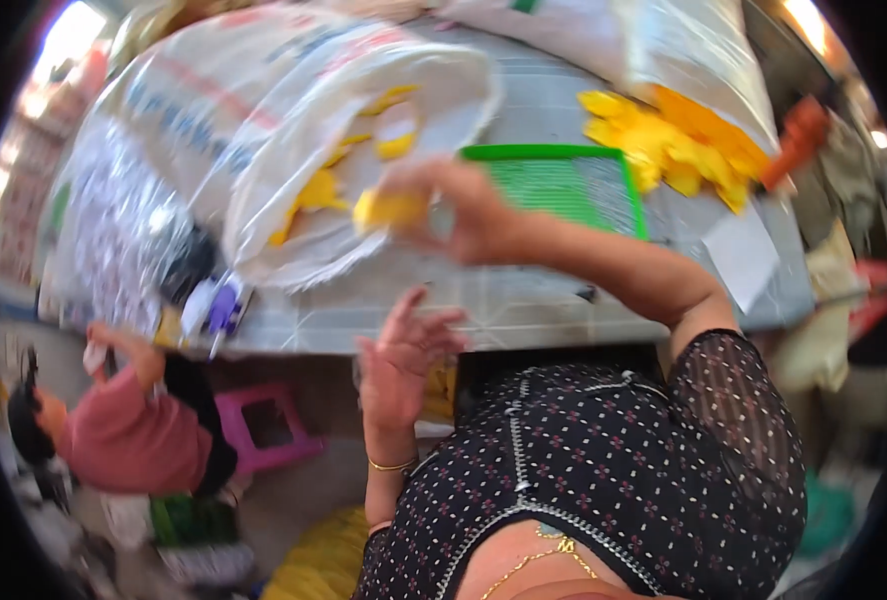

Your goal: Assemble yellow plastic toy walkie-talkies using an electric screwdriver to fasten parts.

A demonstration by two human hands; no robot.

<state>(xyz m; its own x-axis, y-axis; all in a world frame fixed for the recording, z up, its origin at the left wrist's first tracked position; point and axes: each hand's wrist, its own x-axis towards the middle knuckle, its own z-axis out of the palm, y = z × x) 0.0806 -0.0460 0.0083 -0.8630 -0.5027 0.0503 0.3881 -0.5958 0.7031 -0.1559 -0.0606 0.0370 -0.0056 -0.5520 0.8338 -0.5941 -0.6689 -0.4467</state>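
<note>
Yellow pc, blurred w/ rounded edge, in R hand; L hand spread.

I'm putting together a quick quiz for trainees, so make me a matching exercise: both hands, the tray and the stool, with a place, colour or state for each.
1. right hand
2. left hand
3. tray
4. stool

A. bright pink
B. open, nothing visible in it
C. green-rimmed, on the table
D. holding a yellow piece near the white sack

Pairs: 1-D, 2-B, 3-C, 4-A
</note>
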